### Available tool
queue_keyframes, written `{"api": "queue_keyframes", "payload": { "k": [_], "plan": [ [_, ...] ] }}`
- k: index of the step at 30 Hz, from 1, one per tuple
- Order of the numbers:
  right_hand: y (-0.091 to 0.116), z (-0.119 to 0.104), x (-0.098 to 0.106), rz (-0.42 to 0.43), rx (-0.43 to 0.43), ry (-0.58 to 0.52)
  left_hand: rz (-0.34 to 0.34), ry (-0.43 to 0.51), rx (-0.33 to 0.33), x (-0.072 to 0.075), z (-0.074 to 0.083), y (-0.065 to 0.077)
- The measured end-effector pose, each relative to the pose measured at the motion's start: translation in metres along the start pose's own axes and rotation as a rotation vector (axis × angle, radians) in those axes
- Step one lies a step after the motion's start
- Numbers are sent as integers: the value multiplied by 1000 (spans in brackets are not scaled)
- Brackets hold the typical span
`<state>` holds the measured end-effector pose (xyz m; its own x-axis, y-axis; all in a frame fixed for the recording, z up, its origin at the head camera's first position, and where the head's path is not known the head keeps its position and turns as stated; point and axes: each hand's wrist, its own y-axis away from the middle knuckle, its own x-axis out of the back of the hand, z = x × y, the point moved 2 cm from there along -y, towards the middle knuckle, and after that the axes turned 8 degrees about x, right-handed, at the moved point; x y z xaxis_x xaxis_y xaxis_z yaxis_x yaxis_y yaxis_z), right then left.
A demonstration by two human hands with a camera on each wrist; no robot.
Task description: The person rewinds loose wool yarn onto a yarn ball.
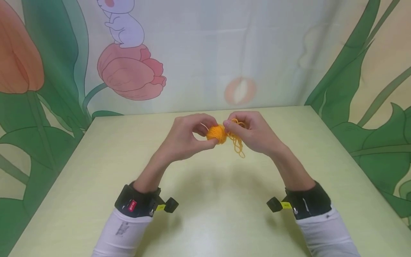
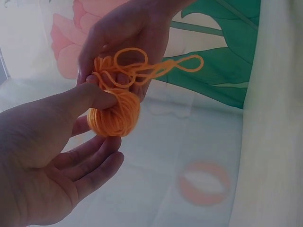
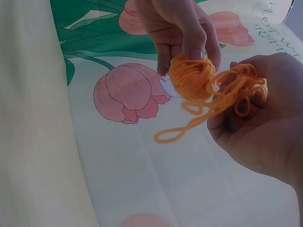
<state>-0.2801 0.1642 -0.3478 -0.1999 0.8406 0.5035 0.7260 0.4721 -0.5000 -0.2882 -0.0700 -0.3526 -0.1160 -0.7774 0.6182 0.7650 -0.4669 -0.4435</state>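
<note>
A small ball of orange yarn (image 1: 216,134) is held up over the table between both hands. My left hand (image 1: 184,137) pinches it from the left, thumb on the near side and fingers behind. In the left wrist view the thumb presses the top of the yarn ball (image 2: 115,116). Close against its right side, my right hand (image 1: 253,132) grips a loose bundle of the same yarn (image 3: 239,87). Loops of it hang below the fingers, and one long loop (image 3: 170,135) sticks out in the right wrist view. Some right fingers are hidden behind the strands.
The pale yellow table (image 1: 208,221) stretches beneath both hands. Behind it hangs a curtain (image 1: 199,71) printed with tulips, leaves and a white animal. Black straps (image 1: 308,201) with small camera mounts circle both wrists, over white sleeves (image 1: 122,232).
</note>
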Motion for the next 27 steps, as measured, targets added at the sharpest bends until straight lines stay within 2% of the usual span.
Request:
{"api": "queue_keyframes", "payload": {
  "k": [8, 15, 20, 27],
  "plan": [
    [4, -6, -2, -32, 27, -48, 197, 27, 35, 2, -7, -3],
    [4, -7, -6, -92, 70, -79, 314, 161, 90, 5, -12, -4],
    [2, -7, -7, -140, 74, -81, 312, 329, 141, 9, -10, -3],
    [-1, 0, -9, -199, 64, -103, 229, 533, 202, 12, -5, -1]
  ]
}}
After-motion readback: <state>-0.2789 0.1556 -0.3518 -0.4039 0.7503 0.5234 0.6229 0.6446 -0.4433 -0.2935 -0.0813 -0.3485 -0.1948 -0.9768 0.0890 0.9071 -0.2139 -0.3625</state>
